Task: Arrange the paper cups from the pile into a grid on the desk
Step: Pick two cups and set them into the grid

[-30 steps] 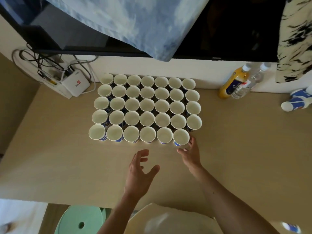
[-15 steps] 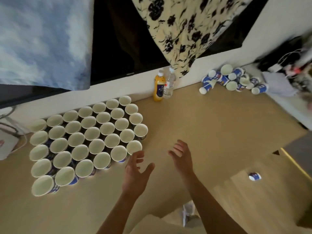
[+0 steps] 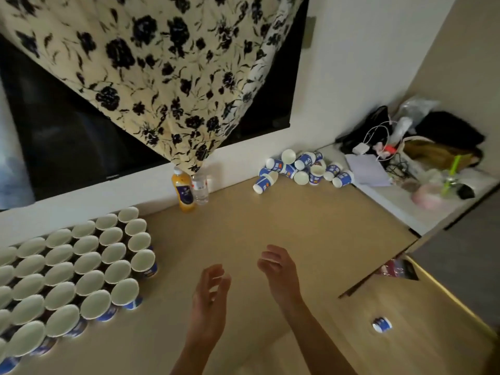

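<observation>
A grid of upright white paper cups with blue print (image 3: 75,277) fills the left part of the tan desk (image 3: 284,228). At the desk's far right corner lies a loose pile of the same cups (image 3: 300,169), most on their sides. My left hand (image 3: 209,301) and my right hand (image 3: 278,269) hover over the bare desk between grid and pile, fingers relaxed, holding nothing. The nearest grid cup (image 3: 125,293) is to the left of my left hand.
An orange juice bottle (image 3: 184,190) and a clear water bottle (image 3: 200,188) stand against the wall. A floral cloth (image 3: 162,71) hangs over a dark screen. Bags and cables clutter the white side shelf (image 3: 400,163). One cup (image 3: 381,323) lies on the floor at right.
The view has swung right, away from the grid and toward the pile. My right hand has left the last grid cup; both hands now float over bare desk.
</observation>
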Available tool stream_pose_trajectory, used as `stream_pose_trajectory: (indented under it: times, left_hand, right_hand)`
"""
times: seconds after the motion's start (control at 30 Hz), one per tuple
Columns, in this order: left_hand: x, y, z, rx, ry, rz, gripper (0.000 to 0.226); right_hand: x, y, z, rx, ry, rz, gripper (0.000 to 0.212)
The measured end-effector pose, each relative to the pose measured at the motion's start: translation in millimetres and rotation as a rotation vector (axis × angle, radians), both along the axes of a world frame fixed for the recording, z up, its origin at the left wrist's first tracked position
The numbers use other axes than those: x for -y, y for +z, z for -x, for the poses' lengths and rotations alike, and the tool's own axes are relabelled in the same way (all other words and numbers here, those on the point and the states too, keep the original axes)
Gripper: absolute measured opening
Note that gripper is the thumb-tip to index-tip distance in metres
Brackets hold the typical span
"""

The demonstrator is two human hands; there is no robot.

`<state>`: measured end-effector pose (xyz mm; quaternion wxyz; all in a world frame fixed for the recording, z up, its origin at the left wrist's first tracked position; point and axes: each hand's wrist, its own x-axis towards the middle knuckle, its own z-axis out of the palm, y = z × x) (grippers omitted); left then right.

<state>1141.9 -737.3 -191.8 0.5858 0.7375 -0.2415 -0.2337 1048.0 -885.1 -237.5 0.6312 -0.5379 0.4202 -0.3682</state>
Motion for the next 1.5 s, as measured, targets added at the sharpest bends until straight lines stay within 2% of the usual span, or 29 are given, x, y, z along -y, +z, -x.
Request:
stream_pose_trajectory:
  times: [0.27, 0.4, 0.57, 0.77, 0.93, 1.03, 1.13, 1.3, 1.37, 1.43, 1.5]
  left_hand:
    - [57, -4, 58, -0.01, 0.012, -0.036, 0.015]
    - [85, -10, 58, -0.023, 0.003, -0.052, 0.013]
    - [141, -14, 40, -0.055, -0.04, -0.054, 0.014]
    - [217, -21, 31, -0.087, -0.124, -0.058, 0.017]
    - [265, -18, 38, -0.113, -0.118, -0.063, 0.017]
    - [295, -20, 46, -0.114, -0.096, -0.073, 0.018]
    - [322, -16, 56, -0.124, -0.043, -0.093, 0.017]
    - [371, -16, 80, -0.107, 0.054, -0.13, 0.021]
    - [385, -19, 88, -0.105, 0.086, -0.153, 0.019]
    - [396, -22, 99, -0.103, 0.118, -0.166, 0.017]
    - [403, -25, 107, -0.101, 0.127, -0.185, 0.017]
  right_hand:
    - [49, -7, 65, -0.012, -0.009, -0.104, 0.037]
    - [61, -18, 63, -0.086, 0.035, -0.113, 0.043]
    - [103, -9, 53, -0.189, 0.072, -0.042, 0.036]
    - [182, -9, 60, -0.234, -0.044, -0.059, 0.029]
    - [240, -14, 70, -0.201, -0.132, -0.252, 0.05]
    - [291, -23, 68, -0.199, -0.159, -0.276, 0.061]
    - [350, -33, 69, -0.237, -0.156, -0.283, 0.05]
    - [466, -49, 63, -0.224, -0.247, -0.536, 0.042]
    - [500, -62, 62, -0.322, -0.18, -0.539, 0.035]
    - [527, -71, 63, -0.394, -0.136, -0.52, 0.036]
    - [548, -79, 62, -0.383, -0.178, -0.464, 0.037]
